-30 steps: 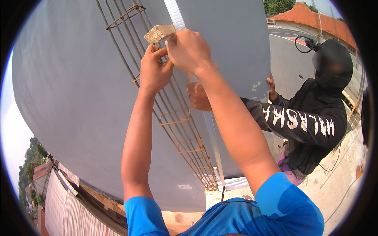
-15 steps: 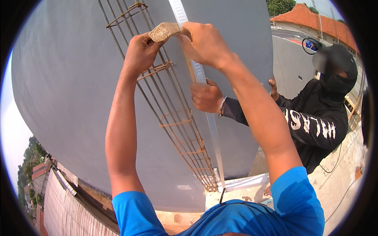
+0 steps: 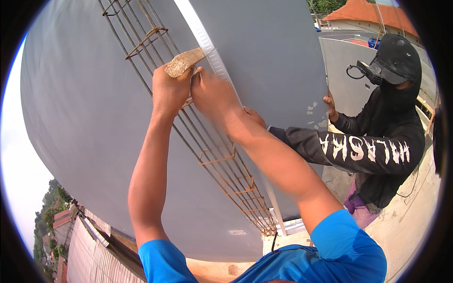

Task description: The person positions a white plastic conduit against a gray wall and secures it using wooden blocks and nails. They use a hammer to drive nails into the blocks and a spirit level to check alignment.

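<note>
My left hand (image 3: 171,89), raised in front of the grey wall, is closed round a short piece of wood (image 3: 186,61) with a rough-cut end. The wood's far end meets the edge of a long white slotted strip (image 3: 200,33) running down the wall. Just right of it, my right hand (image 3: 214,92) is slightly blurred, its fingers curled and thumb up; whatever they hold is hidden. Behind my right forearm, a co-worker's hand (image 3: 255,117) is at the strip, mostly covered. A tied rebar cage (image 3: 217,148) stands along the wall behind my hands.
The co-worker (image 3: 387,122) in black stands close on the right, one arm stretched behind mine, the other hand (image 3: 330,101) at the wall's edge (image 3: 324,70). Corrugated roofing (image 3: 89,250) lies below left. An orange-tiled roof (image 3: 368,16) shows far right.
My right hand has come away from the wood's far end, moving down and left beside my left hand. The left hand and wood have dropped slightly. The co-worker's head has turned toward the wall.
</note>
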{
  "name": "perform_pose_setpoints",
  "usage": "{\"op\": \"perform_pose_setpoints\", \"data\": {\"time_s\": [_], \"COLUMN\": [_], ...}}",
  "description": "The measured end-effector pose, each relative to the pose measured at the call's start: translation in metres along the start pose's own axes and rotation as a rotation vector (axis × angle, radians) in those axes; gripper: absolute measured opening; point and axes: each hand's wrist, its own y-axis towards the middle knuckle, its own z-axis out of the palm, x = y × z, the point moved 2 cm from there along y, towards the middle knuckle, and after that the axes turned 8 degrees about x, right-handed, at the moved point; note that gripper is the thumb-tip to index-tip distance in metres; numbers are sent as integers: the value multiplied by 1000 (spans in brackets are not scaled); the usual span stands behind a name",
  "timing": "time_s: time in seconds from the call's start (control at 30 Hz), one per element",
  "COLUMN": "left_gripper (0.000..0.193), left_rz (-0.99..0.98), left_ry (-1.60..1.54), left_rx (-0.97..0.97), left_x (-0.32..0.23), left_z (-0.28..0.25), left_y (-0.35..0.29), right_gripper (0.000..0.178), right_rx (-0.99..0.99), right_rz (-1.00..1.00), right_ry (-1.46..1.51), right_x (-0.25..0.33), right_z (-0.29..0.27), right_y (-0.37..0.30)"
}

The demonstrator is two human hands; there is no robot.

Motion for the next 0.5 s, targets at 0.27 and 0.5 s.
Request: {"op": "perform_pose_setpoints", "data": {"time_s": [0.27,0.5], "left_gripper": [28,28], "left_rz": [-117,-193], "left_ry": [-189,-96], "left_rx": [17,304], "left_x": [-28,-34], "left_z": [5,-14], "left_y": [0,32], "right_gripper": [21,22], "right_rx": [-208,-400], "right_rz": [293,320], "right_ry": [735,1319], "right_x": [12,5], "right_z": [35,60], "right_y": [29,48]}}
